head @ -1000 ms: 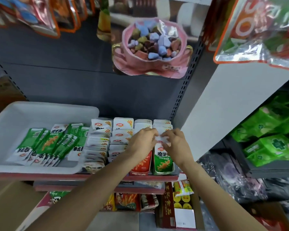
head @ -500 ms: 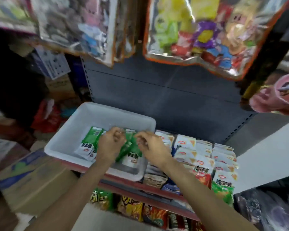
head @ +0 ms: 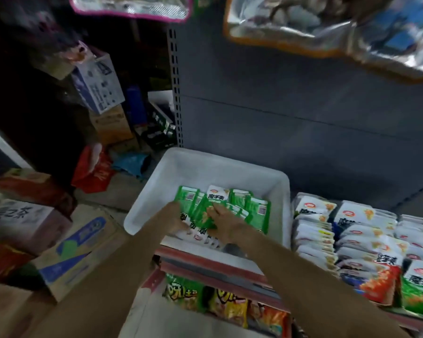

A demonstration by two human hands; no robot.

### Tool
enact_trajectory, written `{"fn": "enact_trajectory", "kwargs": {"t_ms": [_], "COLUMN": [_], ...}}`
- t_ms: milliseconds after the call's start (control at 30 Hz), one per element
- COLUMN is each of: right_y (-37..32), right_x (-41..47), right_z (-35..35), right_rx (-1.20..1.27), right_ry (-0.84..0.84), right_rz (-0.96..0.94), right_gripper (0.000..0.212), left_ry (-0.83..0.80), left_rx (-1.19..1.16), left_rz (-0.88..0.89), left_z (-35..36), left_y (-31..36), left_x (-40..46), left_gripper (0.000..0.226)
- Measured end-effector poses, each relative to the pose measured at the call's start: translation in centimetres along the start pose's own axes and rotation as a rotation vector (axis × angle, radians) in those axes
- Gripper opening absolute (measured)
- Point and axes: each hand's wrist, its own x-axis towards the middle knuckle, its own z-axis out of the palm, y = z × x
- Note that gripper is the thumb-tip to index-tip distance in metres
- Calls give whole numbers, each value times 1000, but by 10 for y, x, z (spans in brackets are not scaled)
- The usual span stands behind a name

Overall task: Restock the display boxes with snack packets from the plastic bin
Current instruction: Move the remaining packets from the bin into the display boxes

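White bin [head: 188, 164] holds green packets [head: 257, 211] (both hands among them).

One white plastic bin [head: 220, 167], two hands, left [head: 178, 219], right [head: 226, 225], several green snack packets [head: 257, 211], number unclear

1. Plastic bin [head: 230, 170]: white, rectangular, open-topped, on the shelf edge, left of the display boxes.
2. Snack packets [head: 257, 211]: green and white, overlapping flat on the bin floor.
3. Display boxes [head: 352, 242]: rows of white-topped packets standing upright, packed tight, right of the bin.
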Motion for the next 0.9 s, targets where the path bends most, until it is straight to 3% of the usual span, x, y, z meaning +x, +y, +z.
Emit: {"fn": "enact_trajectory", "kwargs": {"t_ms": [67,133,400,533,633,700,800,900], "right_y": [4,8,8,7,2,-3,-3,5], "right_x": [1,2,3,5,-2,-12,-25,-39], "right_z": [4,4,2,-3,-13,-23,-36,-48], "right_rx": [38,77,112,175,569,772,497,158], "right_ry": [-26,-45,-80,-99,-67,71,295,485], "right_rz": [10,27,51,66,60,19,-110,-234], "right_gripper": [75,75,73,71,71,74,81,54], "left_ry": [-78,-55,82,207,365,446,526,578], "left_rx": [54,156,55,11,-47,-88,-202,-268], "left_rz": [-13,9,138,237,301,309,413,554], "left_z": [2,4,-6,-13,-16,-18,-22,-22], "left_y": [-3,-6,-3,4,6,6,10,22], "left_x": [5,10,3,-14,-30,-40,-54,-71], "left_gripper": [93,94,12,12,13,15,22,17]}}
